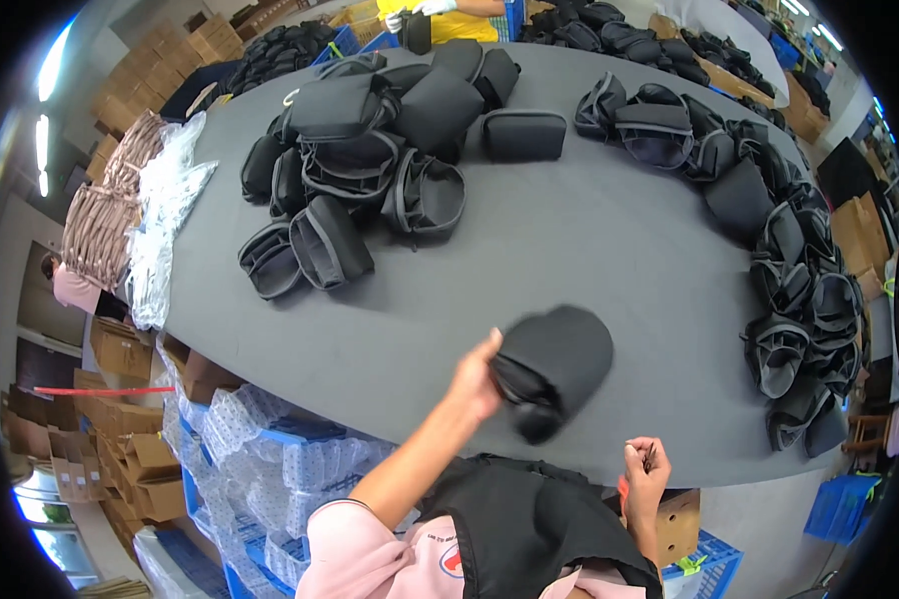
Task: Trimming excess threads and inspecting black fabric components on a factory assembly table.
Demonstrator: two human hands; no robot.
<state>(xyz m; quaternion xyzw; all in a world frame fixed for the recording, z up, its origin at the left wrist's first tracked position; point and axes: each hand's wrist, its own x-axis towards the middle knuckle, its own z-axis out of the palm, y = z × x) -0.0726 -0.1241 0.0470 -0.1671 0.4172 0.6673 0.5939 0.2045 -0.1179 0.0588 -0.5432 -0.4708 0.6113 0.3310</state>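
My left hand is closed on the left edge of a black pouch, which is tilted above the grey table and a little blurred. Its rounded, smooth side faces up, and a dark fold shows near my fingers. To the right, by the table's near edge, my right hand is closed with the fingertips together. Something small and dark shows between those fingers, and a bit of orange-red is beside the hand; I cannot make out what it is.
Similar black pouches are heaped at the far left of the grey table; more pouches line its right side. Clear plastic bags hang over the left edge. Blue crates with bubble wrap stand below. Across the table is a person in yellow.
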